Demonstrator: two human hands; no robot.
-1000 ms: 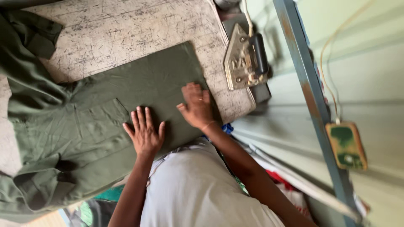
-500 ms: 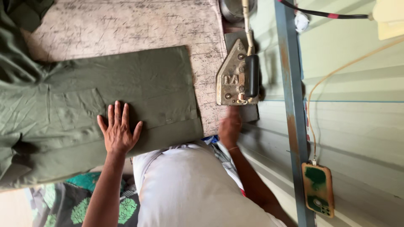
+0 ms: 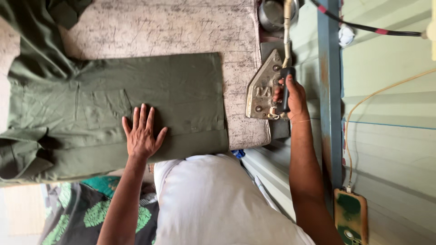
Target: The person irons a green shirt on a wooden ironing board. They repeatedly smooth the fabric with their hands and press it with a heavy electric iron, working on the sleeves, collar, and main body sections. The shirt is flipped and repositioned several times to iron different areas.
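Left hand: the left hand [image 3: 142, 133] lies flat, palm down, fingers spread, pressed on the olive-green cotton garment [image 3: 118, 111], near the edge closest to the person; it grips nothing, only pins the cloth.
Right hand: the right hand [image 3: 289, 96] is wrapped closed around the black handle of the heavy wedge-shaped grey metal iron [image 3: 265, 87].
Garment: it is spread across the worn, cracked whitish padded ironing surface [image 3: 172, 27], its straight hemmed end near the iron, its bunched part with a patch pocket trailing off the far left side.
Iron: it stands on a dark rest plate [image 3: 272, 47] at the right edge of the padded surface, just beside the garment's end but apart from it; a pale cord [image 3: 287, 31] rises from its handle end.
Doing it well: in my judgement the flat hand should keep the cloth taut and smooth, fingers well away from the iron's path, and the iron should meet the fabric sole flat, travelling along the grain so no crease is pressed in. The cord needs to stay off the cloth.
Container, metal bowl: a round grey metal bowl [image 3: 271, 12] sits at the top edge beside the rest plate; what it holds I cannot tell.
Other things: a green and orange flat device [image 3: 350, 218] lies on the pale ledge at lower right, with a thin cable [image 3: 363, 104] plugged in.
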